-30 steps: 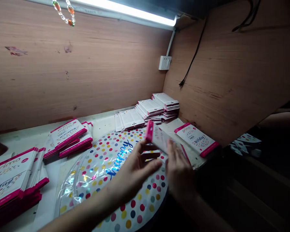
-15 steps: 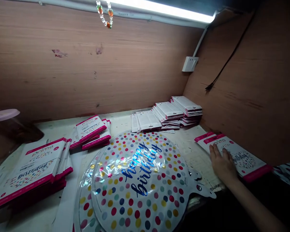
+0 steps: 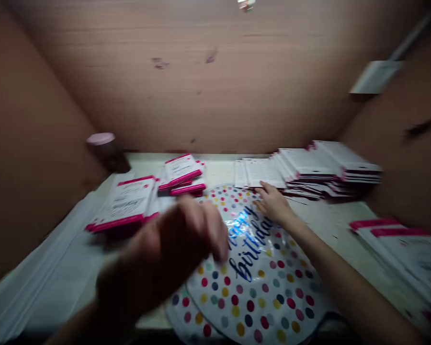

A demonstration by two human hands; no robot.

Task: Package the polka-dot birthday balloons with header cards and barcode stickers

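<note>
My right hand (image 3: 275,206) reaches over the polka-dot foil balloons (image 3: 249,306), which lie flat and overlapping with "happy birthday" lettering on top. Its fingers are stretched and apart, with the fingertips at the near edge of a flat white packet (image 3: 262,172); a firm grip does not show. My left hand (image 3: 168,254) is raised close to the camera, over the left side of the balloons. Motion smears it, its fingers look bent, and whether anything is in them cannot be made out.
Piles of white packets (image 3: 305,163) stand at the back right. Pink-edged packets (image 3: 129,201) are stacked at left, with a smaller pile (image 3: 183,170) behind. More pink-edged packets (image 3: 409,254) lie at right. A pink-lidded container (image 3: 106,148) stands by the left wall. White sheets (image 3: 57,273) lie front left.
The pink-edged packet in my hands went onto the right-hand pile. My right hand then moved left to the back packets, and my left hand came back into view. The camera turned left.
</note>
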